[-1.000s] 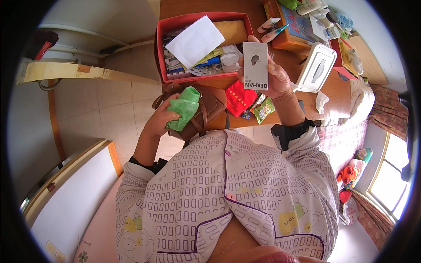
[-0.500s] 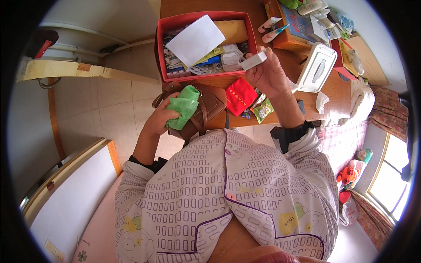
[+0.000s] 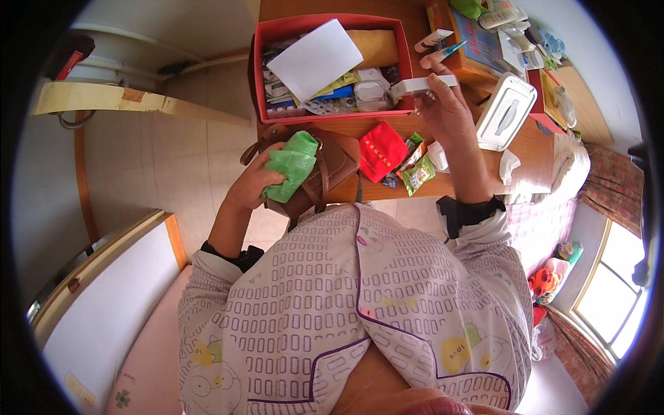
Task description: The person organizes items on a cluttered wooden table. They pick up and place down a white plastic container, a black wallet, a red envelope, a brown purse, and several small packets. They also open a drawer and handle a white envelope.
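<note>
My left hand (image 3: 256,181) is closed round a crumpled green plastic bag (image 3: 290,166), held over a brown leather handbag (image 3: 337,168) at the table's front edge. In my right hand (image 3: 446,111) is a small, narrow white box (image 3: 419,85), gripped between thumb and fingers. It is just off the right side of an open red box (image 3: 259,69). Inside that box lie a white sheet of paper (image 3: 315,59), a brown envelope (image 3: 370,48), pill blister packs (image 3: 330,106) and a clear plastic case (image 3: 370,93).
A red pouch (image 3: 382,152) and small snack packets (image 3: 418,174) lie near the table's front edge. To the right are a white lidded container (image 3: 507,112) and a crumpled tissue (image 3: 508,164). Tubes (image 3: 434,41) and bottles crowd the back right. A bed is beyond.
My right hand has moved a little right with the white box, which is now turned more level and shows its long side. My left hand keeps hold of the green bag, nearly still.
</note>
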Action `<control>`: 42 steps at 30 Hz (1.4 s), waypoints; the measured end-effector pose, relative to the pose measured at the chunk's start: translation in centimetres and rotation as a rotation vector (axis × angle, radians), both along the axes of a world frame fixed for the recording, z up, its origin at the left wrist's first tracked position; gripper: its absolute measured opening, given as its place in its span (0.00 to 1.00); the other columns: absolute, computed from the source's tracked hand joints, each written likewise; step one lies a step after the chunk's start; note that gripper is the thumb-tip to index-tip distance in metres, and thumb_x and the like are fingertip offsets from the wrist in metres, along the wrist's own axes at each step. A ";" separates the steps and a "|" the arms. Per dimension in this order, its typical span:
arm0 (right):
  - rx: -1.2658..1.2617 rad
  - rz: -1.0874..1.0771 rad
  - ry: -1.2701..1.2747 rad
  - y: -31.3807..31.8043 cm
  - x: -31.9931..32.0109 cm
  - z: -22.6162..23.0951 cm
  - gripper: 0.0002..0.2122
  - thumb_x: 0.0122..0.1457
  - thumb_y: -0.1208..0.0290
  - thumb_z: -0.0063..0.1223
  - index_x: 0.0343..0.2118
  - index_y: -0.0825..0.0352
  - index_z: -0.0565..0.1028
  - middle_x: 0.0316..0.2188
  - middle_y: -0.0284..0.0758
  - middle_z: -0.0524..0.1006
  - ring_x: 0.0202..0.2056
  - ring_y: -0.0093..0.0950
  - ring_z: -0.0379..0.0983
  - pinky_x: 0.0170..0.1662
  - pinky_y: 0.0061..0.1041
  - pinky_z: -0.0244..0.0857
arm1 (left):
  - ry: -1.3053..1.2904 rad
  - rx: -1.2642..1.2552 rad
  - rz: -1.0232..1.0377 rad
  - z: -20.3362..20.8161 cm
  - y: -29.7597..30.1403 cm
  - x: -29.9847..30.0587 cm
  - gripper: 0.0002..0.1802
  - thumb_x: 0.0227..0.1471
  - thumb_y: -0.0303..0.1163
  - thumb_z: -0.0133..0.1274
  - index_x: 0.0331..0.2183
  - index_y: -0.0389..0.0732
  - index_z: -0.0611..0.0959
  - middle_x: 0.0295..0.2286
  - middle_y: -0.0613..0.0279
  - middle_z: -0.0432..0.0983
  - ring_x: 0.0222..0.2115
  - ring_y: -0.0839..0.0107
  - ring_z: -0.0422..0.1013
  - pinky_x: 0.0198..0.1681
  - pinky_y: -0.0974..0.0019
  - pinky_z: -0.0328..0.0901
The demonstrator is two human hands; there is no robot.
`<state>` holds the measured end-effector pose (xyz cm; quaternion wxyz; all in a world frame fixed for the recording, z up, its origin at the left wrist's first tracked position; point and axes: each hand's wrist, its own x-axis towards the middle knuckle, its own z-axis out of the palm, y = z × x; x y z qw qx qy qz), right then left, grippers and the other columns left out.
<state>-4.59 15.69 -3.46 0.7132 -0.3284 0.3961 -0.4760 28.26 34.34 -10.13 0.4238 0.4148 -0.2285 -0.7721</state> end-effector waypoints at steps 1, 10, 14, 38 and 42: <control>-0.041 0.035 0.131 -0.5 -0.4 0.5 0.21 0.59 0.75 0.56 0.54 0.63 0.63 0.37 0.31 0.71 0.37 0.21 0.71 0.37 0.20 0.67 | -0.002 -0.017 -0.008 0.1 -0.1 0.0 0.36 0.42 0.27 0.53 0.57 0.35 0.67 0.45 0.60 0.72 0.45 0.70 0.69 0.49 0.68 0.64; -0.615 0.072 0.717 -2.3 0.3 1.0 0.34 0.49 0.76 0.66 0.58 0.62 0.59 0.38 0.32 0.74 0.34 0.19 0.73 0.38 0.21 0.70 | 0.029 0.009 0.009 0.2 0.1 -0.2 0.36 0.43 0.27 0.53 0.56 0.36 0.66 0.45 0.61 0.72 0.45 0.71 0.69 0.49 0.68 0.64; -0.673 0.129 0.839 -2.6 0.9 1.0 0.31 0.48 0.73 0.67 0.56 0.61 0.64 0.35 0.32 0.75 0.34 0.19 0.74 0.39 0.21 0.70 | 0.047 0.018 0.032 -0.1 0.2 -0.2 0.36 0.43 0.27 0.53 0.56 0.36 0.66 0.45 0.61 0.71 0.46 0.71 0.69 0.50 0.67 0.64; -0.699 0.105 1.091 -5.5 1.8 2.1 0.32 0.51 0.67 0.67 0.59 0.58 0.65 0.39 0.34 0.75 0.38 0.20 0.73 0.42 0.21 0.69 | 0.082 0.041 0.079 -0.4 0.5 -0.3 0.37 0.42 0.26 0.53 0.57 0.36 0.66 0.46 0.60 0.71 0.46 0.69 0.70 0.50 0.66 0.65; -0.804 0.175 1.127 -5.0 2.0 2.0 0.33 0.49 0.70 0.68 0.59 0.59 0.64 0.39 0.32 0.74 0.37 0.20 0.73 0.42 0.22 0.69 | 0.090 0.031 0.062 -0.5 0.4 -0.2 0.37 0.42 0.25 0.53 0.57 0.36 0.65 0.46 0.60 0.71 0.46 0.69 0.70 0.50 0.66 0.65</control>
